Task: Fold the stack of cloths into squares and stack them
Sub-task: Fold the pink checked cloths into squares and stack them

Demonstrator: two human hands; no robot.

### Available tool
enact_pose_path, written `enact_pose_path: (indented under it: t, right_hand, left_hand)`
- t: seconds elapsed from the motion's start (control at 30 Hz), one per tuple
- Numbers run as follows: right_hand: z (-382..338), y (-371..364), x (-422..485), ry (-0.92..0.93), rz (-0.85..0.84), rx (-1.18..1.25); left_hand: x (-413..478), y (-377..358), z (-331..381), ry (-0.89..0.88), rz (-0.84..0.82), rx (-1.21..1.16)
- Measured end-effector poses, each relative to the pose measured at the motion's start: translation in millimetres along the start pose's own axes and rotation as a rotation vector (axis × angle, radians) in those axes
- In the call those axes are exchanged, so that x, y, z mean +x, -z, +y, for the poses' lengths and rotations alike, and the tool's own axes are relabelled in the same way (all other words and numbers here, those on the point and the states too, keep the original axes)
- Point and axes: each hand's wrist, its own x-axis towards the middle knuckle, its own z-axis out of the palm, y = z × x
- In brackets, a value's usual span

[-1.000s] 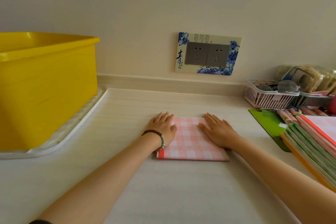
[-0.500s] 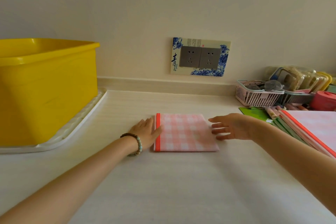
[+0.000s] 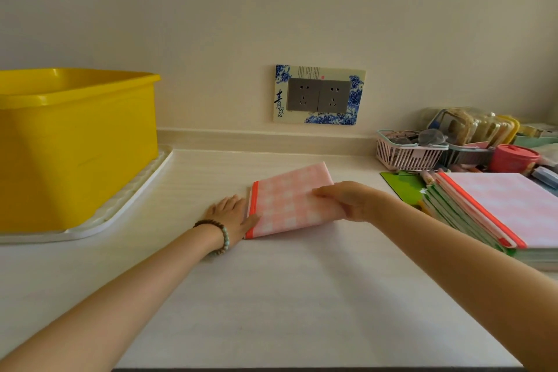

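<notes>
Pink checked cloth (image 3: 287, 202), folded to a square, mid-worktop (image 3: 271, 296), tilted: orange-edged left side down on the surface, right side up off it. Right hand (image 3: 347, 201) on that raised side, fingers curled round the edge, gripping the fold. Left hand (image 3: 232, 214) flat on the worktop just left of the cloth, fingers straight and together, touching the orange edge; beaded bracelet (image 3: 217, 235) on the wrist.

Off to the right, near but apart, the stack (image 3: 495, 208): flat cloths, pink on top with an orange border, green and pink layers below. Peeking out from under its far corner, a green mat (image 3: 401, 187). Behind that, a pink basket (image 3: 407, 151) and a red pot (image 3: 513, 158) amid clutter too small to sort out.

Over on the left, well apart, a yellow tub (image 3: 78, 142) standing on a white tray (image 3: 120, 205). Straight ahead on the wall, a socket plate (image 3: 318, 95) with blue flowers.
</notes>
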Motion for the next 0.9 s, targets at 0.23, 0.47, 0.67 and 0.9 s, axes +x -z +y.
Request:
enact_pose_path:
  t: [0.23, 0.47, 0.67, 0.9]
  right_hand:
    - [-10, 24, -33, 0.182, -0.047, -0.053]
    - [-39, 127, -91, 0.225, 0.143, -0.114]
    - [-43, 225, -120, 0.163, 0.360, -0.165]
    - [-14, 307, -122, -0.031, 0.498, -0.267]
  left_hand:
    - [-6, 21, 36, -0.118, 0.015, -0.543]
    - [-14, 52, 132, -0.217, -0.133, -1.306]
    - [-13, 59, 234, -0.346, -0.187, -1.465]
    - [-9, 46, 315, -0.372, -0.237, -1.315]
